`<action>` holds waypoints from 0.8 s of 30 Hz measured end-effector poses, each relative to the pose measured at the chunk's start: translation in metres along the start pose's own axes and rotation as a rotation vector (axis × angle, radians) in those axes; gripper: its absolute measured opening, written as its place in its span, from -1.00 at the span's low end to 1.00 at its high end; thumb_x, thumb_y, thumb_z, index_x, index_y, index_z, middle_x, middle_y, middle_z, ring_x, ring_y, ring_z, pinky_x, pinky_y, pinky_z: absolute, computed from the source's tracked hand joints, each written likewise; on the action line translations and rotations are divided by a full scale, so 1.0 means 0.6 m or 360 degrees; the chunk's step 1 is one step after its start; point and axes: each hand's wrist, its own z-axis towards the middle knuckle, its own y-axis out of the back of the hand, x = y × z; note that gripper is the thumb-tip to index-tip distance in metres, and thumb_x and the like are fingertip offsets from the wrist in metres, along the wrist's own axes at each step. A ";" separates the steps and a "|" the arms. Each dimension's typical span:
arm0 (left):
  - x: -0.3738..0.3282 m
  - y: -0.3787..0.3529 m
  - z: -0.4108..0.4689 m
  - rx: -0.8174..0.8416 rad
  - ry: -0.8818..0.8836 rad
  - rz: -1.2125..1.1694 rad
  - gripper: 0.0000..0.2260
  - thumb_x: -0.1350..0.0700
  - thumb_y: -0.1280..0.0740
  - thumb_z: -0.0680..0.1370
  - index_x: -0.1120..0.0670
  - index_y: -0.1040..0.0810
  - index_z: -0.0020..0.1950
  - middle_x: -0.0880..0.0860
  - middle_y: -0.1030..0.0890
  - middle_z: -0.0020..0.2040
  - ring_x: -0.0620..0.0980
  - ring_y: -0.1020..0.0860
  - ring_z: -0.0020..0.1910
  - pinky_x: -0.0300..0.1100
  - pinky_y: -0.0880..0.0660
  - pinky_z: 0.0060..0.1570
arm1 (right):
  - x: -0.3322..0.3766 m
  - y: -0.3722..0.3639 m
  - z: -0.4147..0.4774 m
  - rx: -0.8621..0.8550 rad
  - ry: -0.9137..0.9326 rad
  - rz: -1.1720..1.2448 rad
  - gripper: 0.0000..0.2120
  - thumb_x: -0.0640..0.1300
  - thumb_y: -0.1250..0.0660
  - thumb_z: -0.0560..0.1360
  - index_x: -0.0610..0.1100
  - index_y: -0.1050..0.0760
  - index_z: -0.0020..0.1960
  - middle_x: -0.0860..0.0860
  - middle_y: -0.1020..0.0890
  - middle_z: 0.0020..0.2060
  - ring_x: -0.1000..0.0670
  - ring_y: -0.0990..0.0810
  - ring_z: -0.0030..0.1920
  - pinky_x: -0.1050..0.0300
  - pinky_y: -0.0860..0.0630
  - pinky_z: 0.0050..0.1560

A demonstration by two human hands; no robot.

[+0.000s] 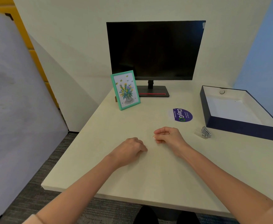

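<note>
Near the middle of the cream desk [100,167], a bit in from its front edge, the left hand [131,147] is resting knuckles-up with its fingers curling under. Can't tell if it's hiding anything. Just beyond it and to the right, the right hand [168,135] is pinching a tiny pale bit [154,137] at its fingertips, which are pointing left toward the other hand. The bit is too small to make out its long axis. I'd guess the left hand is sitting closest for a handoff. Further toward the right edge, a small shiny metal clip-like tool [204,133] is lying beside an open navy cardboard box [245,128].
</note>
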 end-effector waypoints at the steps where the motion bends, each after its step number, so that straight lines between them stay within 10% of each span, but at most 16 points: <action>1: 0.002 0.001 0.000 -0.0014 0.0023 -0.0054 -0.74 0.21 -0.19 0.58 0.04 -0.63 0.14 0.02 -0.64 0.08 0.04 -0.51 0.10 -0.12 -0.44 0.12 | 0.000 0.000 -0.001 0.0007 -0.0012 0.0016 -0.86 -0.47 -0.38 0.39 -0.30 -0.56 -0.10 -0.19 -0.60 -0.25 0.00 -0.55 -0.33 0.32 -0.55 -0.33; 6: 0.001 -0.001 -0.004 -0.0136 0.0168 -0.0270 -0.77 0.23 -0.25 0.56 0.05 -0.68 0.07 -0.01 -0.64 -0.06 -0.02 -0.51 -0.02 -0.35 -0.30 -0.06 | 0.007 0.001 -0.002 0.0006 -0.0042 0.0078 -0.85 -0.48 -0.37 0.39 -0.27 -0.56 -0.14 -0.16 -0.59 -0.27 -0.01 -0.56 -0.30 0.29 -0.57 -0.30; 24: -0.036 -0.013 -0.005 -0.0147 0.0144 0.0133 -0.81 0.31 -0.10 0.55 0.21 -0.48 0.04 0.16 -0.50 0.00 0.14 -0.46 -0.01 -0.03 -0.42 -0.05 | 0.002 0.007 -0.015 -0.0064 -0.0185 0.0273 -0.85 -0.50 -0.36 0.40 -0.28 -0.54 -0.17 -0.16 -0.58 -0.30 -0.03 -0.55 -0.33 0.29 -0.58 -0.34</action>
